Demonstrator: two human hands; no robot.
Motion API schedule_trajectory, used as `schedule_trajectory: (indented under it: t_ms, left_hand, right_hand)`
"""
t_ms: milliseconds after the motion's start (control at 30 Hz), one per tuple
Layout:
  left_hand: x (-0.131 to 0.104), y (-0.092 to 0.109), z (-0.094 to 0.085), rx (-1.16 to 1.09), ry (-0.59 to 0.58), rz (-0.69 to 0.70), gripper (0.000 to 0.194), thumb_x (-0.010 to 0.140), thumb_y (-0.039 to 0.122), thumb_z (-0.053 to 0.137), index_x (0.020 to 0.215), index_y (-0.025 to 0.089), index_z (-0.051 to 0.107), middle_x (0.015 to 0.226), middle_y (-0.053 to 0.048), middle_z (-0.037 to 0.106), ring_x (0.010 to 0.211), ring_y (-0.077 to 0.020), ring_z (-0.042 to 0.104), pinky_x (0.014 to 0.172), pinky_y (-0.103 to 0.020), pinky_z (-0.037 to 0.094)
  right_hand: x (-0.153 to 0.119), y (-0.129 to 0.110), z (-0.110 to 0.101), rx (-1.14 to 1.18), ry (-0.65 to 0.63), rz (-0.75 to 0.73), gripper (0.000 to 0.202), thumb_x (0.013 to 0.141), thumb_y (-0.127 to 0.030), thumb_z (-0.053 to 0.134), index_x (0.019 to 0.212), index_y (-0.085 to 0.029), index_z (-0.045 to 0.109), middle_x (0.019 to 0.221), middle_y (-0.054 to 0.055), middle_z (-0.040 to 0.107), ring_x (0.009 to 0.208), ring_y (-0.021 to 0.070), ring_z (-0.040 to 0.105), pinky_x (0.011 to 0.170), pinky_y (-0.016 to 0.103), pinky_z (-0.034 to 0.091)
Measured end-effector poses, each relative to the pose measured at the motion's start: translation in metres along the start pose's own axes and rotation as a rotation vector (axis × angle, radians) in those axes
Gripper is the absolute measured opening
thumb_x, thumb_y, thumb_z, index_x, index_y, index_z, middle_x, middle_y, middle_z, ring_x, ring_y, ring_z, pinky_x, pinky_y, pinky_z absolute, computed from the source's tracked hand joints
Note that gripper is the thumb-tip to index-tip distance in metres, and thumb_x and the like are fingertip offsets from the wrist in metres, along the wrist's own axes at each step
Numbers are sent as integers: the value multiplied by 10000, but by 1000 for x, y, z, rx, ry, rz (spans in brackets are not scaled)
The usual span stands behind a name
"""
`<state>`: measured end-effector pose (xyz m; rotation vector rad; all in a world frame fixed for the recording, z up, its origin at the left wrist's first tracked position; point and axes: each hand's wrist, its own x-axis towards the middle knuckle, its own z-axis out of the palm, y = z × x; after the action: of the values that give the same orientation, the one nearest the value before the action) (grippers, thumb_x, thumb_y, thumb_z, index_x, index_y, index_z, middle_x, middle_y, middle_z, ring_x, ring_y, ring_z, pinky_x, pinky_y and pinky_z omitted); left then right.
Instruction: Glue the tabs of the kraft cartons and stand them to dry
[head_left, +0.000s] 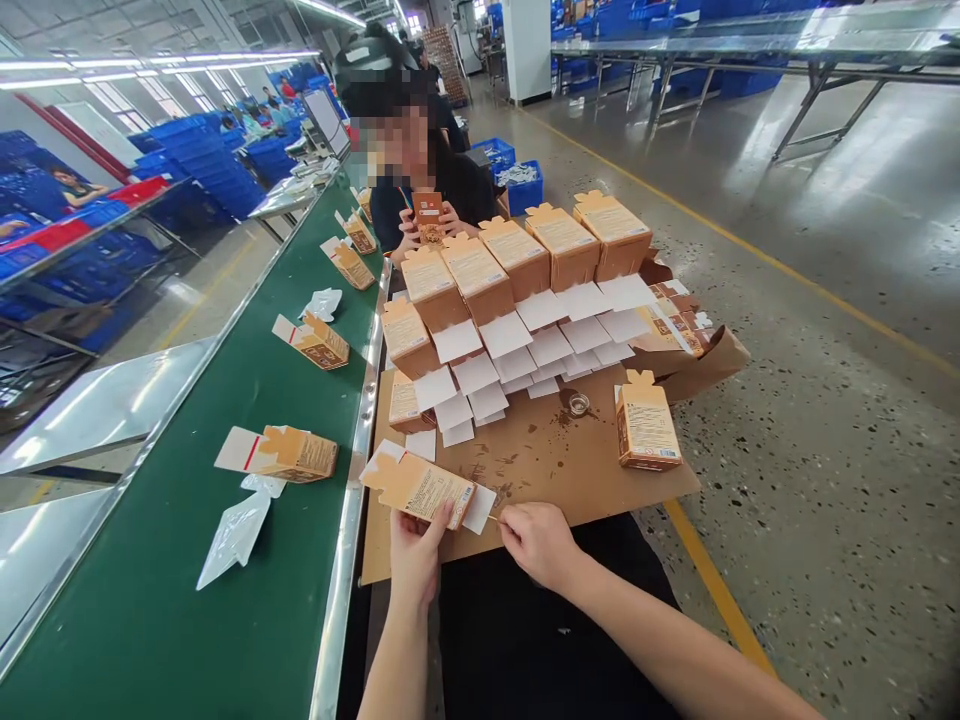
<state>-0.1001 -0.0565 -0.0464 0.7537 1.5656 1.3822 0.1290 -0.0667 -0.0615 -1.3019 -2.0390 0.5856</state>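
Note:
My left hand [420, 550] is wrapped around an orange-and-brown carton [427, 485] with printed text, held tilted over the near edge of the cardboard-topped table [525, 460]. One white flap [478, 510] sticks out from its right end. Close to that flap, my right hand [540, 540] is closed around a thin pale stick [493, 518], whose tip points at the flap. Beyond my hands, a small clear round dish [578, 404] stands among dark brown smears. A single carton [648, 425] stands upright to the right.
Stacked cartons [514, 255] with white flaps outward fill the table's far side. On the left runs a green conveyor belt [172, 520] with a metal edge, carrying several open cartons [300, 455] and silvery pouches [236, 540]. A co-worker [420, 150] sits opposite, holding a carton.

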Motion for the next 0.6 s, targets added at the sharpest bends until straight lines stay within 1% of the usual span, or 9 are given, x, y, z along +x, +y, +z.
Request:
schedule_trajectory:
  t_ms: [67, 133, 233, 333, 400, 500, 600]
  left_hand:
    - [1, -2, -4, 6, -14, 0, 980, 676, 589, 1127, 1469, 249, 663, 1413, -177, 829, 1458, -394, 768, 1298, -576, 587]
    - [0, -5, -3, 32, -27, 25, 963, 689, 599, 1120, 1461, 252, 661, 1421, -179, 827, 1458, -393, 770, 1297, -569, 589]
    - [-8, -9, 6, 85, 28, 128, 969, 658, 640, 1111, 1425, 258, 659, 1419, -173, 823, 1425, -401, 785, 1246, -556, 626]
    - [-23, -11, 18, 200, 76, 244, 961, 646, 622, 1100, 1407, 255, 643, 1402, -165, 814, 1369, -403, 803, 1171, -542, 667]
    - [-33, -9, 23, 304, 86, 286, 917, 673, 594, 1083, 1399, 250, 639, 1367, -160, 812, 1340, -403, 809, 1127, -531, 683]
    - [-42, -6, 24, 430, 100, 293, 830, 720, 565, 1054, 1370, 260, 639, 1304, -151, 817, 1286, -410, 821, 1047, -519, 703]
    - [-43, -6, 26, 481, 93, 296, 785, 725, 563, 1039, 1331, 268, 635, 1269, -148, 823, 1264, -424, 826, 992, -515, 708]
  right_hand:
    - [5, 4, -1, -4, 15, 13, 299, 1029, -115, 642, 759, -243, 655, 683, -17, 707, 621, 139, 598, 643, 289, 374]
    - [8, 8, -5, 1, 35, 29, 296, 1042, -120, 628, 776, -245, 665, 682, -19, 705, 622, 140, 600, 647, 284, 384]
    - [4, 12, -17, 23, 66, 54, 288, 1095, -181, 601, 842, -252, 718, 689, -23, 708, 631, 140, 619, 666, 262, 428]
    - [-7, 14, -34, 104, 136, 116, 314, 1136, -256, 578, 883, -257, 764, 697, -15, 716, 621, 145, 625, 666, 257, 467]
    - [-18, 14, -46, 158, 189, 166, 347, 1146, -303, 573, 870, -254, 778, 682, -8, 703, 599, 152, 610, 647, 267, 479]
    - [-33, 13, -61, 177, 221, 208, 409, 1160, -391, 569, 842, -249, 783, 626, -10, 647, 552, 159, 557, 599, 282, 474]
    - [-40, 10, -68, 197, 231, 239, 451, 1170, -457, 571, 824, -260, 783, 601, -15, 619, 530, 157, 525, 572, 280, 467]
